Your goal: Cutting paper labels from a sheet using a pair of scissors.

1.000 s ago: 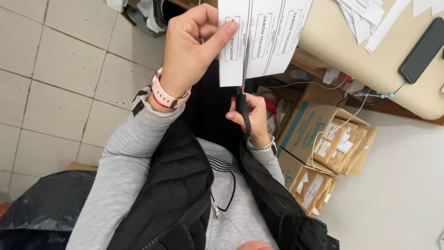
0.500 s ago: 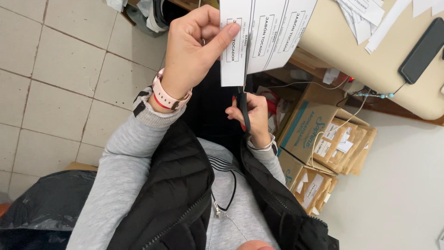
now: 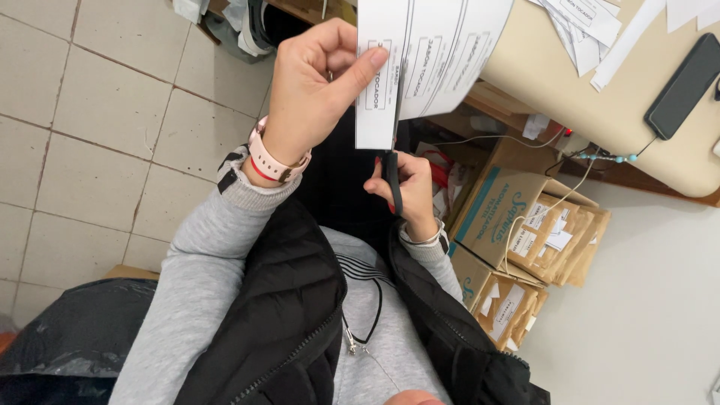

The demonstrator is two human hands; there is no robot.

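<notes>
The left hand pinches a white printed sheet of paper between thumb and forefinger, holding it up in front of the body, above the floor and beside the edge of the worktop. The right hand is clenched around the dark handles of a pair of scissors, whose blades run up into the sheet along a printed line, leaving a narrow strip on the left-hand side.

The paper looks thin, light and floppy; it will likely bend or tear crookedly unless kept taut, so a grip close beside the cut line, where the thumb sits now, seems the sensible place. The strip, once nearly free, will probably droop. The scissors look stiff and light, best held by the handle loops.

Much is hard to read. The blades are mostly hidden behind the sheet, so how far the cut reaches cannot be told. The top of the sheet is cut off by the frame. The right hand's fingers cover the handles. On the worktop lie more paper strips and a dark phone; below stand cardboard boxes holding brown paper packets, their contents unseen.
</notes>
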